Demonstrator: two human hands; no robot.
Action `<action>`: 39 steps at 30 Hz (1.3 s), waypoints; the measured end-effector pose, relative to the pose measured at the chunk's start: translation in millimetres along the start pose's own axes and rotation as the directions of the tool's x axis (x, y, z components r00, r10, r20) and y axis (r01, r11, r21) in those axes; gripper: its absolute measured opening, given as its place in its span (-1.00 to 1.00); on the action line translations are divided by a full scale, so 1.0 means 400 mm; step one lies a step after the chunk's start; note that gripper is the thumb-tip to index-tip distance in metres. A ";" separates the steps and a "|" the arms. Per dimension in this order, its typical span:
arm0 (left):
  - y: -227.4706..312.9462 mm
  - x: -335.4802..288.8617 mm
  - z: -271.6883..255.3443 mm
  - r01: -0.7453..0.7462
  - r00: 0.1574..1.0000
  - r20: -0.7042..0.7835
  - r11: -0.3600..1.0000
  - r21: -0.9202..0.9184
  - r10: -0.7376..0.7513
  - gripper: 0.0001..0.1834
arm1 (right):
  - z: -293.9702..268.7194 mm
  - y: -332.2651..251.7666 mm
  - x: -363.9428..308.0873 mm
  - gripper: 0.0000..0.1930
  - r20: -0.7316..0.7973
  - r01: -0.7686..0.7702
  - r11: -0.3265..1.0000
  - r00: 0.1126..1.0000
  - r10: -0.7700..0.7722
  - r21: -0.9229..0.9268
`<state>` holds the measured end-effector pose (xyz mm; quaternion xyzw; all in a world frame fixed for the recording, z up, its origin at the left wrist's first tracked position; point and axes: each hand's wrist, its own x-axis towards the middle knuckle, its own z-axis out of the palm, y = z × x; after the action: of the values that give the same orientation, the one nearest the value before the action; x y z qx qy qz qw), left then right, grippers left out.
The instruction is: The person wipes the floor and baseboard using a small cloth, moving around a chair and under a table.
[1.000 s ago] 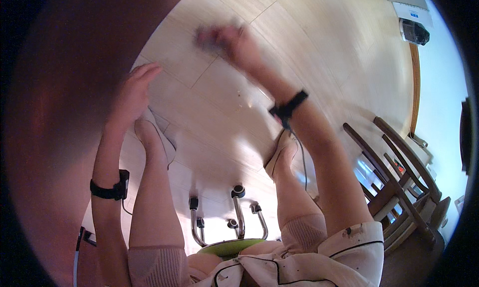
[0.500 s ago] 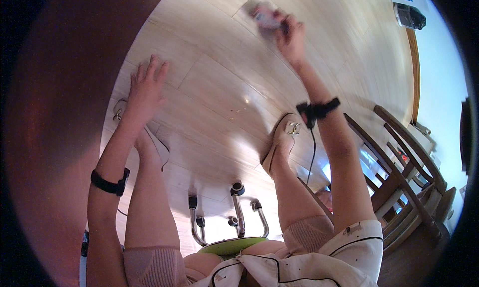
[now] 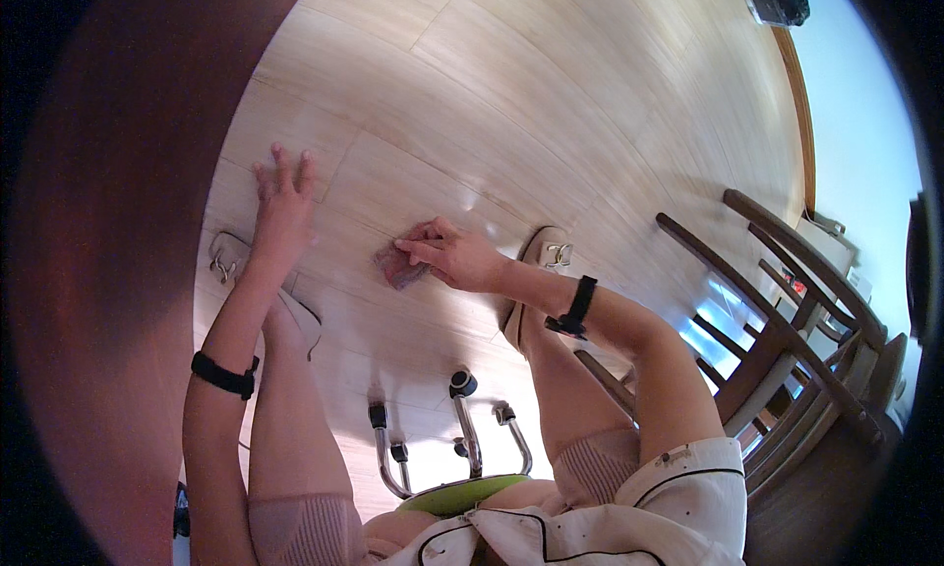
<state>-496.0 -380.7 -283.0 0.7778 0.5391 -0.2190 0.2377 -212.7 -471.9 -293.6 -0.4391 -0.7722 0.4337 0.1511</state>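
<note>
Beige flat shoe with metal trim (image 3: 228,259): worn on the left foot. Left hand (image 3: 284,207): fingers spread, nothing held, poised over the pale wood-plank floor (image 3: 413,114). Crumpled, reddish, translucent wad (image 3: 393,271): located between the shoes; material and floor contact cannot be told. Right hand (image 3: 457,256): wad pinched at the fingertips; since half a second ago, drawn in from farther across the floor, so the stretch near the feet, where specks were seen, is judged to be reached. Matching beige shoe (image 3: 542,253): located just beyond the right wrist.
</note>
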 end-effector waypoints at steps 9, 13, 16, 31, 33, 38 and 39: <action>0.013 0.018 -0.003 -0.031 0.999 -0.016 0.999 0.033 0.031 0.32 | -0.468 0.420 0.156 -0.75 -0.723 -0.361 0.925 0.669 0.169 -0.119; 0.004 0.021 0.033 -0.050 0.994 -0.092 0.997 0.063 0.056 0.29 | -0.488 0.431 0.214 -0.77 -0.802 -0.623 0.782 0.471 0.367 -0.009; -0.006 0.028 0.046 -0.039 0.990 -0.137 0.999 0.028 0.043 0.28 | -0.327 0.318 0.197 -0.79 -0.563 -0.426 0.869 0.795 0.226 -0.253; 0.032 0.150 -0.019 -0.032 0.992 -0.121 0.992 0.121 0.047 0.38 | -0.081 0.114 -0.072 -0.44 0.282 -0.002 0.995 0.959 0.030 -0.100; 0.050 0.163 -0.030 -0.013 0.995 -0.096 0.992 0.125 0.025 0.37 | -0.081 0.120 -0.072 -0.51 0.233 0.004 0.997 0.972 0.014 -0.076; 0.058 0.189 -0.034 0.008 0.999 -0.034 0.990 0.140 -0.004 0.36 | -0.078 0.142 -0.068 -0.63 0.146 0.016 0.998 0.989 -0.007 -0.061; 0.054 0.184 -0.034 0.009 0.998 -0.068 0.995 0.104 -0.002 0.37 | -0.071 0.142 -0.064 -0.65 0.102 0.007 1.000 0.995 -0.008 0.007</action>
<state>-450.8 -325.0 -313.3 0.7945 0.5369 -0.2210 0.1779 -149.8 -463.8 -319.0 -0.4129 -0.7792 0.4575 0.1143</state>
